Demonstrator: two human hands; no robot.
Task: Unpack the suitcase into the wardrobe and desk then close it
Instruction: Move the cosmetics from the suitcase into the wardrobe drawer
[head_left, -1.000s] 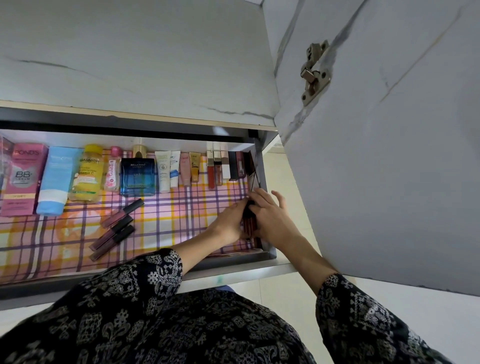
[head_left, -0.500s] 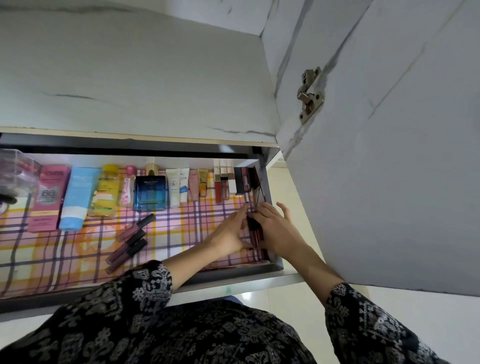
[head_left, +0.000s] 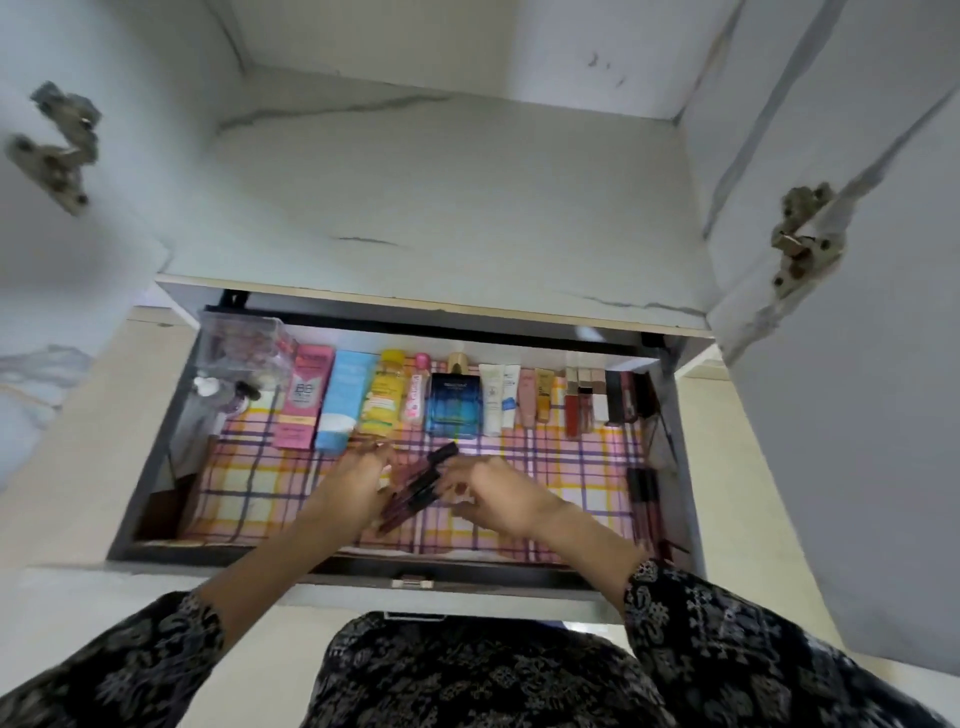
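Change since the earlier frame: both hands have left the drawer's (head_left: 156, 457) right edge and now work at its middle. The three dark tubes (head_left: 422, 483), formerly lying loose left of centre on the checked liner (head_left: 571, 467), now sit bunched between the hands, slanting toward the back edge. More of the wardrobe shows than before, with both doors and both hinges (head_left: 802, 239) in frame.

Left hand (head_left: 358, 483): fingers fairly straight, laid against the left side of the tubes. Right hand (head_left: 501, 499): fingers bent, tips at the tubes' right side. Motion blur prevents confirming whether they grip.

Position of other items: a row stands along the back edge, comprising a pink box (head_left: 304, 397), blue tube (head_left: 345, 397), yellow bottle (head_left: 384, 395), perfume (head_left: 453, 410) and smaller tubes and sticks running to the back right corner. A clear case (head_left: 244, 340) occupies the back left corner. Further slim dark sticks (head_left: 644, 499) lie along the right edge.

Visibility limits: the lower ends of the three tubes are covered by the left hand. The contents of the clear case are indistinct. Labels are mostly unreadable. The sticks at the right edge merge with the shadowed wall, so their number cannot be established.
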